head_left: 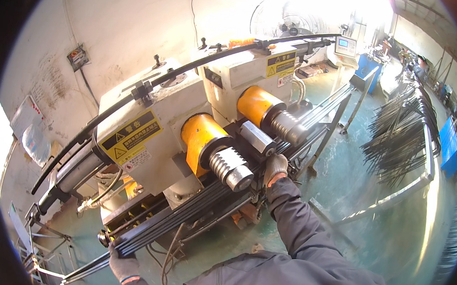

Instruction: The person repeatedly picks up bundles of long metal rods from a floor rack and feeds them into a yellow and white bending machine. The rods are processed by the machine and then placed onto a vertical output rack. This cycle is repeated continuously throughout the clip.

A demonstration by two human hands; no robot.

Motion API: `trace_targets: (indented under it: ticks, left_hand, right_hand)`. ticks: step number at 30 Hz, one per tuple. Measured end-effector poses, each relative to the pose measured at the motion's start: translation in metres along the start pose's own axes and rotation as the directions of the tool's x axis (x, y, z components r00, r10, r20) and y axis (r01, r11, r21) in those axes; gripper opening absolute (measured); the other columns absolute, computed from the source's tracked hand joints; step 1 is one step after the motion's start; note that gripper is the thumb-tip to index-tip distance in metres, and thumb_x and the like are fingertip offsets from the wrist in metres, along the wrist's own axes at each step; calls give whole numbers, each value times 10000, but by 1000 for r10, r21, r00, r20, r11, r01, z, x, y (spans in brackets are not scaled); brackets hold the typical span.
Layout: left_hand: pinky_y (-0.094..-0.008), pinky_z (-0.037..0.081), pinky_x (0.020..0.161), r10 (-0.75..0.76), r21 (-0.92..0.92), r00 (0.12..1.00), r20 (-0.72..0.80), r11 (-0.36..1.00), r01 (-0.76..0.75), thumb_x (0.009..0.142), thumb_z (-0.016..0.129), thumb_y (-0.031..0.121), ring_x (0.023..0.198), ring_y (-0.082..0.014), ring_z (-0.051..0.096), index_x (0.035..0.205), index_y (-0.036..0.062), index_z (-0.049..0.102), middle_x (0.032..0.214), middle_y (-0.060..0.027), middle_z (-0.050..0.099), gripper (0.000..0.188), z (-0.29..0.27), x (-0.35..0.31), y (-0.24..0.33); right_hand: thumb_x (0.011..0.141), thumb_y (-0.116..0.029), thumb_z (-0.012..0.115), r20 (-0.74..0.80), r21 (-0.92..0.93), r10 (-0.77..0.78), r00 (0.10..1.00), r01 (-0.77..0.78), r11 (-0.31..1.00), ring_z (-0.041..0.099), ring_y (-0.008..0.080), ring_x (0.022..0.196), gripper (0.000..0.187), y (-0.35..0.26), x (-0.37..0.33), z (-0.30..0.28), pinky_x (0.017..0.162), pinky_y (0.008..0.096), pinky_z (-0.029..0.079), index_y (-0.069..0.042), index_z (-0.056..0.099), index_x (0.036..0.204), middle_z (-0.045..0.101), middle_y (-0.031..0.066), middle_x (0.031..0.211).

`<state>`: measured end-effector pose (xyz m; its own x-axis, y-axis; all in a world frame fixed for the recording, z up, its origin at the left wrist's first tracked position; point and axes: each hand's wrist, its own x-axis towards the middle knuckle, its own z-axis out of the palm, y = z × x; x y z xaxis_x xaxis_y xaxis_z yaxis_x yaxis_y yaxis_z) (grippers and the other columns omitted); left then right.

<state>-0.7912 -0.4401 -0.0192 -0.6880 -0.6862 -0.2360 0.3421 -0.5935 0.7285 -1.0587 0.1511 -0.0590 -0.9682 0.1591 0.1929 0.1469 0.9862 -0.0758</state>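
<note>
A bundle of long thin steel rods runs slantwise along the front of a bending machine, from the lower left to the far right. My left hand, in a grey glove, is closed around the rods near their lower left end. Farther right, my gloved right hand is closed at the rods, just below a hexagonal metal block; its fingertips are hidden. Two yellow cylinders stick out of the machine toward me, each ending in a grooved steel shaft.
A black hose arches over the machine. A control box with a small screen stands at the far end. On the right, a metal rack carries a big pile of bent rods. A loose cable hangs below the rods.
</note>
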Motion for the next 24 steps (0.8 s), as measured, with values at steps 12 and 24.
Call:
trace_targets:
  ticks: [12, 24]
  left_hand:
    - [-477, 612, 1098, -145, 3, 989, -15, 989, 145, 1143, 695, 309, 1151, -295, 754, 1178, -4, 754, 1168, -130, 788, 321, 62, -32, -74]
    - [-444, 647, 1067, -55, 39, 990, -133, 997, 61, 1184, 621, 273, 1177, -278, 789, 1362, 17, 772, 1301, -120, 818, 345, -3, 49, -17]
  right_hand:
    - [1008, -109, 722, 304, 871, 489, 818, -30, -490, 632, 141, 794, 95, -35, -7, 10, 733, 356, 513, -22, 739, 1040, 720, 50, 939]
    - [1012, -177, 789, 394, 874, 549, 737, -116, -472, 593, 132, 679, 167, -36, -13, -8, 627, 343, 480, -64, 716, 914, 676, 18, 829]
